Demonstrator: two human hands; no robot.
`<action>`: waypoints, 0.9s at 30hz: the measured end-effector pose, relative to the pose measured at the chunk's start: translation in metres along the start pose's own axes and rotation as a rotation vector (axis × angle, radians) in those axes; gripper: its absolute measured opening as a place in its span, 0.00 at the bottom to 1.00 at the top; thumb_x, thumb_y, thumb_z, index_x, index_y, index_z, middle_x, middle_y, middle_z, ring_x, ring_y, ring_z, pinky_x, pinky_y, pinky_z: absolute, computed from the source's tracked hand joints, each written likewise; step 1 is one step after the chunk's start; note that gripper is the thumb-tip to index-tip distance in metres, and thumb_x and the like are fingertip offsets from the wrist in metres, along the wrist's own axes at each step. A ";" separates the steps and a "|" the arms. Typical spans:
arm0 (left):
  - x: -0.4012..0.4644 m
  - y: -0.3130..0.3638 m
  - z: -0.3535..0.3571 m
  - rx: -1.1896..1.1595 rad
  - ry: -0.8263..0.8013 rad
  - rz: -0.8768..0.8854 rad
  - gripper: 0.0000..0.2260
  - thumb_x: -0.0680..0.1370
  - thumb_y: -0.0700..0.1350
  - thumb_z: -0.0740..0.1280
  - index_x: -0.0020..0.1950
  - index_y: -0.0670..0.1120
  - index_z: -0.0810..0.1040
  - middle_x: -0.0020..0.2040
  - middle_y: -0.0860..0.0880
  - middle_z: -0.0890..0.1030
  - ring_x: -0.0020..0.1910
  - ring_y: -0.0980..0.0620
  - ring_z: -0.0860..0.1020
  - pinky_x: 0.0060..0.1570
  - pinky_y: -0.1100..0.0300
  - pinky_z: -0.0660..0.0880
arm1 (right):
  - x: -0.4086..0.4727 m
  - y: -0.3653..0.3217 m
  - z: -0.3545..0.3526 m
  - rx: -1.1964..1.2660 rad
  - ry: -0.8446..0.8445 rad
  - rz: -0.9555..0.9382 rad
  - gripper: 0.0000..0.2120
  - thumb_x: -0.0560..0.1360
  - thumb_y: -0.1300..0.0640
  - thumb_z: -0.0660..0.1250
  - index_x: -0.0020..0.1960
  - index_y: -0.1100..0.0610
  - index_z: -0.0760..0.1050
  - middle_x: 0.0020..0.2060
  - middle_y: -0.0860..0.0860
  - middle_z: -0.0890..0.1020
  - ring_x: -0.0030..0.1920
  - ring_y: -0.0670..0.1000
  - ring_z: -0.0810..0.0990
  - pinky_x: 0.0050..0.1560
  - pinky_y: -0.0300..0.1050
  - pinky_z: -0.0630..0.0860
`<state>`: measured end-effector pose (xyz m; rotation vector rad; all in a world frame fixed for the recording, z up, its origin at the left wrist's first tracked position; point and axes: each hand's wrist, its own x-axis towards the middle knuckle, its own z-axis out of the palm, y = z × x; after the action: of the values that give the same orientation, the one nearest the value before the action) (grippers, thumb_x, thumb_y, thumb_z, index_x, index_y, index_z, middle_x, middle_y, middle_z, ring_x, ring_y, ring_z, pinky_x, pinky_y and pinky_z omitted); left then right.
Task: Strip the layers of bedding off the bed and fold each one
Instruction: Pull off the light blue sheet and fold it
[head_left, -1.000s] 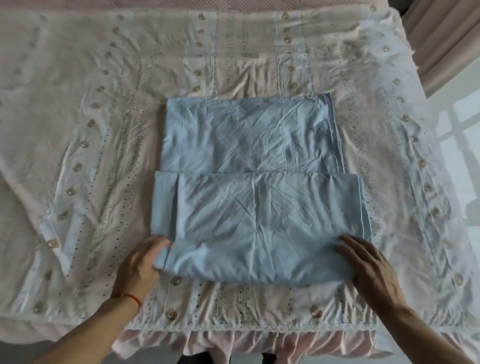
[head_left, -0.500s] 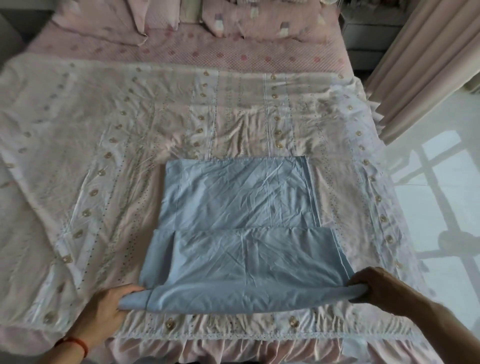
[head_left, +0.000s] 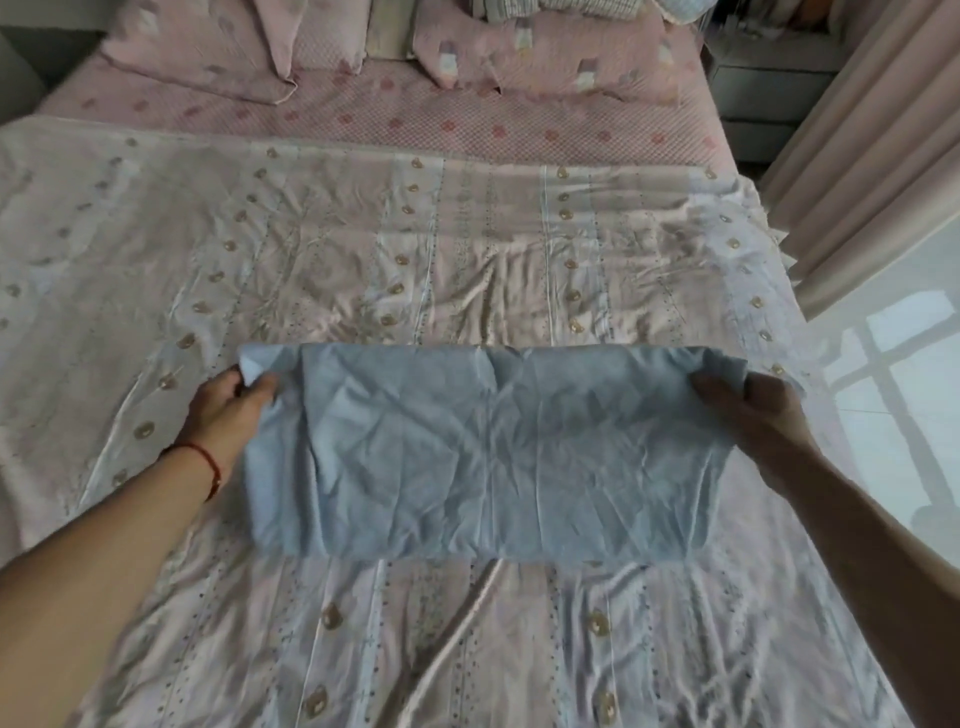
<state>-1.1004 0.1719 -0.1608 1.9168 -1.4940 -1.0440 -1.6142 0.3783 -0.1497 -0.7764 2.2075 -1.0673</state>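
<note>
Blue sheet (head_left: 483, 457), lying flat moments ago, is now being carried over toward the far side; left hand (head_left: 228, 410) and right hand (head_left: 748, 410) are gripping its ends above the bed (head_left: 467, 249), completing another fold.

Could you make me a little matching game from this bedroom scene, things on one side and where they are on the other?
Things:
1. blue sheet
2. pink pillows
3. curtain
4. red string bracelet

Places:
A. far end of the bed
B. around the left wrist
C. held between both hands
D. right of the bed

Pairs: 1-C, 2-A, 3-D, 4-B
</note>
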 end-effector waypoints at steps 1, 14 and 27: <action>0.019 0.003 0.016 0.020 0.007 -0.008 0.14 0.79 0.55 0.67 0.51 0.43 0.80 0.47 0.43 0.82 0.47 0.43 0.80 0.48 0.50 0.79 | 0.022 0.004 0.016 -0.001 0.004 0.007 0.24 0.71 0.40 0.75 0.39 0.62 0.81 0.31 0.55 0.77 0.33 0.51 0.76 0.34 0.48 0.70; 0.056 -0.091 0.095 0.357 -0.022 -0.133 0.21 0.83 0.59 0.58 0.59 0.43 0.78 0.58 0.36 0.81 0.56 0.37 0.79 0.57 0.47 0.74 | 0.035 0.098 0.096 -0.462 -0.018 0.217 0.26 0.75 0.37 0.71 0.53 0.59 0.68 0.42 0.57 0.75 0.41 0.58 0.72 0.42 0.53 0.67; 0.066 -0.042 0.159 0.584 0.342 -0.064 0.23 0.77 0.41 0.64 0.72 0.40 0.65 0.70 0.31 0.66 0.70 0.30 0.64 0.66 0.31 0.61 | 0.057 0.104 0.102 -0.454 -0.082 0.323 0.46 0.60 0.20 0.68 0.51 0.63 0.74 0.42 0.57 0.79 0.41 0.57 0.79 0.38 0.49 0.73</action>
<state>-1.1974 0.1322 -0.3037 2.3922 -1.6534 -0.2754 -1.6083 0.3415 -0.3017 -0.5999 2.4272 -0.3752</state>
